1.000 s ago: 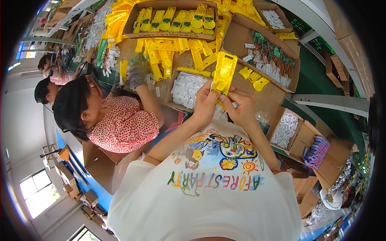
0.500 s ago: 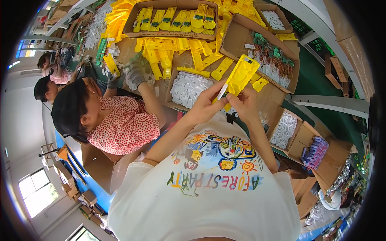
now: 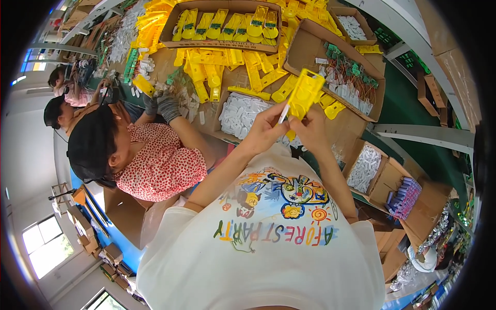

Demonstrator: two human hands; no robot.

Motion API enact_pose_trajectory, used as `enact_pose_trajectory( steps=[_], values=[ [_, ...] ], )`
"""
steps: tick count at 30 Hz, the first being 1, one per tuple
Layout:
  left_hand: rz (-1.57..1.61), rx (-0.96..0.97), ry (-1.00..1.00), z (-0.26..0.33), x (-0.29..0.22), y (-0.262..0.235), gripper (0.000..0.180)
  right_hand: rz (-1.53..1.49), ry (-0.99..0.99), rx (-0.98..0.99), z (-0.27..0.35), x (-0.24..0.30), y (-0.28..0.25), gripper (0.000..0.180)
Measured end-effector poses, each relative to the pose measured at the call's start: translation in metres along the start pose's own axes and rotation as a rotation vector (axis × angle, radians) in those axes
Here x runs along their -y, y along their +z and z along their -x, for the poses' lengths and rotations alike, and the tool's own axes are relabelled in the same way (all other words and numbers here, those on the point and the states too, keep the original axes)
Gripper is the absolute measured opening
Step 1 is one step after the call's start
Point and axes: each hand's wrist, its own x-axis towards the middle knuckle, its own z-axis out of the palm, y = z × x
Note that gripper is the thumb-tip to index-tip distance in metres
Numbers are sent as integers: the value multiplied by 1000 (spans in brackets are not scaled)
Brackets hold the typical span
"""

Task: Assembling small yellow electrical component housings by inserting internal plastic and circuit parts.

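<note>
My left hand (image 3: 264, 130) had its thumb and fingers drawn nearly together, pinching the lower left edge of a yellow housing (image 3: 306, 94) and a slim white piece (image 3: 283, 113) beside it. My right hand (image 3: 310, 130) closed on the same housing's lower end, thumb near the left one, the other fingers curled behind; how tightly they gripped I could not tell. The housing tilted up and to the right in front of my chest, its hollow compartments facing me, above the table.

Just left of my hands sat a white-parts box (image 3: 224, 135), well filled with small white pieces, a yellow strip (image 3: 249, 93) lying along its far edge. Beyond, a long cardboard box (image 3: 206, 46) held a row of yellow housings fitted with green boards, and loose yellow parts (image 3: 209, 72) were heaped around it. The wide box (image 3: 306, 47) past my right hand held green boards, thin wires and white pieces, bunched toward its right side. A small box (image 3: 366, 41) farther off carried more white pieces. To my right, a side box (image 3: 381, 168) was full of white parts, and next to it an open carton (image 3: 385, 189) held purple and pink cylinders (image 3: 404, 198).
</note>
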Motion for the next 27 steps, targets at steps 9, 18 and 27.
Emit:
enact_pose_trajectory(
  steps=[9, 18, 27],
  values=[
    [88, -261, 94, -10, -15, -15, 38, -454, 131, 496, 5, -8, -56, 38],
    [-110, -244, -31, -4, -11, -9, 22, -171, -1, -22, -21, 21, -66, 31],
    [-752, -249, -14, 3, -7, 9, 39, -120, 117, -275, -51, 19, -4, 33]
  ],
)
